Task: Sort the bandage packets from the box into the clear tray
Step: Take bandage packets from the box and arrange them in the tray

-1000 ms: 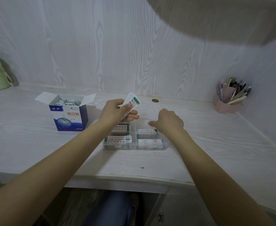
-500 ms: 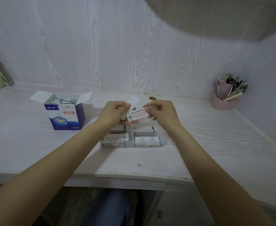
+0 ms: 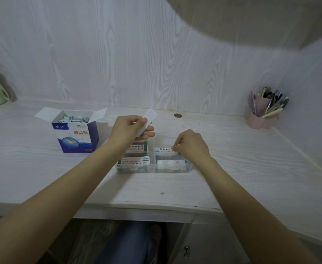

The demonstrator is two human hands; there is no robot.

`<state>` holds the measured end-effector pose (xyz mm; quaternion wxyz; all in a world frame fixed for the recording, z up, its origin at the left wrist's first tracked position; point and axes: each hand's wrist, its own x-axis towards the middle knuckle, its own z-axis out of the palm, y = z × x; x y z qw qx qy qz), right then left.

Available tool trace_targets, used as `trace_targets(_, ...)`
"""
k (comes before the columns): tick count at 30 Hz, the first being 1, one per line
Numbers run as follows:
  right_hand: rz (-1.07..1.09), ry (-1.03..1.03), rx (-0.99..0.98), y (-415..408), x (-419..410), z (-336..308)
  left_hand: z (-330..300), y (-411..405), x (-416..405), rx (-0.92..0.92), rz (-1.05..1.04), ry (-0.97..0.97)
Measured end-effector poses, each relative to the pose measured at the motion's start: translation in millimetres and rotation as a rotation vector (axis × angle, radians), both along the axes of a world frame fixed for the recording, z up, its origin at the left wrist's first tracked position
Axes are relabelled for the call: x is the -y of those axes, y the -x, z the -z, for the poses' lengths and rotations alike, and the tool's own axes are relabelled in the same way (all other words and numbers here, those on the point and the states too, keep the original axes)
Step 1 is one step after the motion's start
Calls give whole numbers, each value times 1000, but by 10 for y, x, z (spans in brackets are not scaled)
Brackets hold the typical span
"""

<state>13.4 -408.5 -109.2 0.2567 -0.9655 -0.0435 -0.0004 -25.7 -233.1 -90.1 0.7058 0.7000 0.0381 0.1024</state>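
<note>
Your blue and white box (image 3: 76,135) stands upright on the desk with its top flaps open, and small packets show inside. The clear tray (image 3: 153,167) lies flat to the right of it, split into four parts. Each part has printed bandage packets lying flat in it. You hold a white packet (image 3: 146,121) up above the tray's back left part. Another packet (image 3: 163,150) lies on the pile in the back right part, pinched at its right end.
</note>
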Motion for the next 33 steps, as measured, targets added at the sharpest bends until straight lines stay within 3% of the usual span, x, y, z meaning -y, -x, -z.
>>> trace_targets(11,-1,113,18,-53,-72,-21,-3,-18,-59,2,0,-61)
trace_targets(14,-30,-303,76,7,-104,-99,6,-27,-89,24,-1,-187)
trace_targets(17,-82,-691,-109,90,-162,-253,-1,1,-94,62,54,-320)
trace_targets(22,-175,-909,-238,96,-175,-298,14,-5,-102,134,122,-493)
trace_targets(28,-57,-864,-139,92,-52,-296,44,-82,-37,145,122,-643)
trace_targets(33,114,-598,-57,10,116,-149,124,-108,-4,143,128,-950)
